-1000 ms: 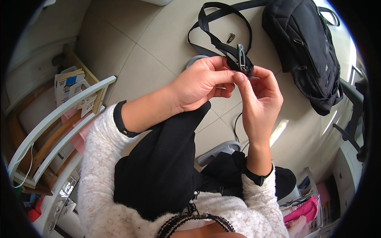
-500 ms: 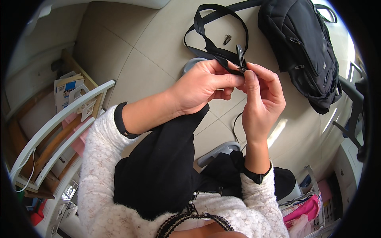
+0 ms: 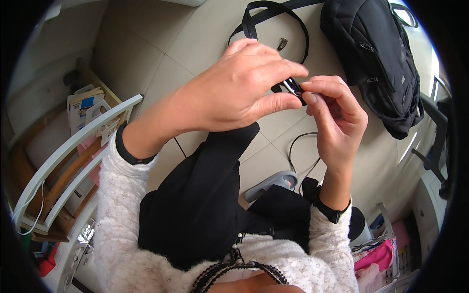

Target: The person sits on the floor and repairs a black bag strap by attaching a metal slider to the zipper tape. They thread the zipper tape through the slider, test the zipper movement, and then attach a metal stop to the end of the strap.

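The left hand (image 3: 239,90) covers most of the small black buckle (image 3: 294,88), so only its end shows between the fingertips, and how it joins the black strap (image 3: 273,14) cannot be made out. The strap's upper loop and the black backpack (image 3: 376,63) run off at the top rim. A small dark piece (image 3: 282,44) on the floor (image 3: 146,44) is too small to identify.

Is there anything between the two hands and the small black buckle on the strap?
Nothing visible does. The left hand and the right hand both pinch the black buckle directly with their fingertips, above the tiled floor. The black strap runs from it toward the black backpack.
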`<state>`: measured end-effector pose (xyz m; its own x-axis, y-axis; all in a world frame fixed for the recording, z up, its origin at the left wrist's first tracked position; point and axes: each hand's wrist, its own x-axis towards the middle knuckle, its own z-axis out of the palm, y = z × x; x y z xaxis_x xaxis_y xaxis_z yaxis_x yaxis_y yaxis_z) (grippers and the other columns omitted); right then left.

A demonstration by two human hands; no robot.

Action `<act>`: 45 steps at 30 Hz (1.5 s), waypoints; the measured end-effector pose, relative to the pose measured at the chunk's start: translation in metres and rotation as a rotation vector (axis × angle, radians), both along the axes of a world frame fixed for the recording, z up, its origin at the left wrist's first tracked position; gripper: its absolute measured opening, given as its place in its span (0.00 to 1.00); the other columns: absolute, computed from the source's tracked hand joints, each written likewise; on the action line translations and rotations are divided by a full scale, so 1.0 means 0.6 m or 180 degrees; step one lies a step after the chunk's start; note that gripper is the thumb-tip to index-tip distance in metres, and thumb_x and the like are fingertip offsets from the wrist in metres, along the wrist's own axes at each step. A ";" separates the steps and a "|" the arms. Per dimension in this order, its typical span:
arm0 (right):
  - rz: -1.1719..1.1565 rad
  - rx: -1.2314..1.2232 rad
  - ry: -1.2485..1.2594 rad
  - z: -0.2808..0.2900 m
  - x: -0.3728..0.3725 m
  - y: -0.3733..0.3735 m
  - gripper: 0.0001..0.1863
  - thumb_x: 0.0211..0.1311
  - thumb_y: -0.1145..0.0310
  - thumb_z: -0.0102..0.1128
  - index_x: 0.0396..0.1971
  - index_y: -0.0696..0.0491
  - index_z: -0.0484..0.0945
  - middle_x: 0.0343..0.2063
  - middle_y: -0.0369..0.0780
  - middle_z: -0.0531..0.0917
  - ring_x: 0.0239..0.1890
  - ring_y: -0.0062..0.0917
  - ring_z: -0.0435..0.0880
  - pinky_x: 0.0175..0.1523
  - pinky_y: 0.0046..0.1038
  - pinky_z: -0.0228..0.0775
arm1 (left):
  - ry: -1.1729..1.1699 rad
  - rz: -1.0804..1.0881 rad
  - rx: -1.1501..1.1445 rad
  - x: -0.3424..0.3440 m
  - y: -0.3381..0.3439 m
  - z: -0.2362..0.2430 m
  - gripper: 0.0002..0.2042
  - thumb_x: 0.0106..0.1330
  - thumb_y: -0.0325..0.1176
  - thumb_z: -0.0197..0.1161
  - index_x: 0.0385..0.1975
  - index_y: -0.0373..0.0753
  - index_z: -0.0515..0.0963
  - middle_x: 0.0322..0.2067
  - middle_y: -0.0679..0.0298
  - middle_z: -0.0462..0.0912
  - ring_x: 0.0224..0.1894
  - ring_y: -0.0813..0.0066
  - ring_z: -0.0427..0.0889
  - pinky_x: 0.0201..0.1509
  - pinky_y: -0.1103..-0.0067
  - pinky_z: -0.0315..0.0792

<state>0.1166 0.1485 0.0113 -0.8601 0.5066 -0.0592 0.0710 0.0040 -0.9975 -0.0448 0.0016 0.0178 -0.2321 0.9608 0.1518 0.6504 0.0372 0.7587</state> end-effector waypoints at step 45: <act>-0.0133 -0.1166 -0.0748 0.033 0.034 -0.037 0.06 0.71 0.74 0.64 0.37 0.61 0.77 0.28 0.34 0.82 0.28 0.13 0.81 0.33 0.15 0.74 | -0.2299 0.0987 -0.0259 0.078 -0.024 0.015 0.11 0.67 0.25 0.65 0.46 0.31 0.84 0.38 0.57 0.88 0.40 0.73 0.84 0.44 0.78 0.77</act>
<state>0.1370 0.1265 0.0312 -0.7810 0.4499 -0.4332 0.2888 -0.3549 -0.8892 0.0022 -0.0129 0.0268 -0.5054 0.8378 -0.2066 -0.0514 0.2098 0.9764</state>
